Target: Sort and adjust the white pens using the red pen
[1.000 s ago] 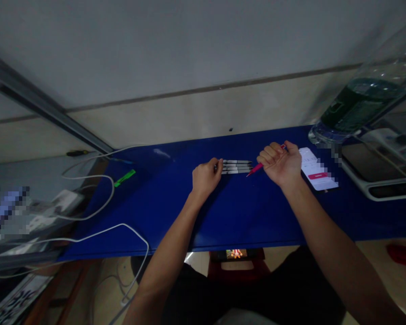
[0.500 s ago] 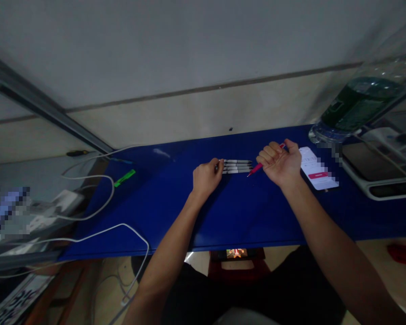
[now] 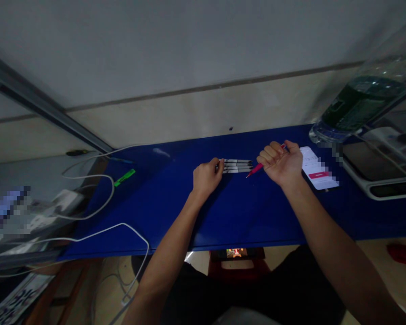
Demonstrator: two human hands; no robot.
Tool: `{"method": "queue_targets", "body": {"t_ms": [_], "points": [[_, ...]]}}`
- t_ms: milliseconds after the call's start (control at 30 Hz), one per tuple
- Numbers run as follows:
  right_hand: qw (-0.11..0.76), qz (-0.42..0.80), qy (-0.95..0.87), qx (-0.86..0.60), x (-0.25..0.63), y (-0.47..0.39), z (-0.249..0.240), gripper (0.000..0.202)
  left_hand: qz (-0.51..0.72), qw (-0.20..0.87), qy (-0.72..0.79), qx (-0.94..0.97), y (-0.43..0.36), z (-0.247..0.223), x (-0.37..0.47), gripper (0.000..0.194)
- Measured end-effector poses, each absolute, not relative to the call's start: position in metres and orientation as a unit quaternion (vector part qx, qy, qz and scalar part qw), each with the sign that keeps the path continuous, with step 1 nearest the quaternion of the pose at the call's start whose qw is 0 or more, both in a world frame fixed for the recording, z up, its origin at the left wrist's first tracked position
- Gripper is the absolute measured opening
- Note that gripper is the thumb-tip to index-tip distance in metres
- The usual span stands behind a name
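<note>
Several white pens [image 3: 237,167] with dark tips lie side by side on the blue table [image 3: 230,212], their tips toward the right. My left hand [image 3: 207,177] is closed around their left ends; its fingers hide that part. To the right, my right hand [image 3: 280,162] is turned palm up with its fingers curled around a red pen [image 3: 256,169]. The red pen slants down to the left, and its point is close to the tips of the white pens.
A lit phone [image 3: 320,175] lies right of my right hand, beside a grey scale-like device [image 3: 379,169]. Behind them stands a large bottle [image 3: 358,104]. At the left are a green object [image 3: 125,177] and white cables [image 3: 113,194].
The red pen's point has shifted very slightly to the left. My left hand and the white pens have stayed in place.
</note>
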State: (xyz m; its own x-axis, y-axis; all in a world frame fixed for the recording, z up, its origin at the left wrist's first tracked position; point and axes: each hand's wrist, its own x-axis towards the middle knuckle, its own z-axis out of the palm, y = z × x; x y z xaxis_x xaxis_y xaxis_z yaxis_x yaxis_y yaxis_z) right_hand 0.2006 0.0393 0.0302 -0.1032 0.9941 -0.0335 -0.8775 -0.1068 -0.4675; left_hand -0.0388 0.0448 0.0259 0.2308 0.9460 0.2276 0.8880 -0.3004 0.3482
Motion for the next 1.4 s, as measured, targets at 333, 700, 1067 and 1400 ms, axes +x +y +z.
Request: {"method": "queue_targets", "body": {"t_ms": [333,700,1067,1400], "points": [[0.638,0.732,-0.171,-0.169,0.2006,0.0382,0.0324,0.048,0.196,0.067,0.583,0.786,0.0449,0.0241,-0.0387,0.047],[0.643,0.727,-0.166,-0.176,0.2,0.0376,0.0348,0.05,0.192,0.071,0.572,0.794,0.0446,0.0225,-0.0375,0.047],[0.625,0.723,-0.21,-0.208,0.2016,0.0358,0.0356,0.051,0.205,0.095,0.554,0.801,0.0452,0.0218,-0.0376,0.045],[0.629,0.722,-0.21,-0.195,0.2019,0.0371,0.0347,0.052,0.2,0.097,0.54,0.812,0.044,0.0216,-0.0357,0.044]]}}
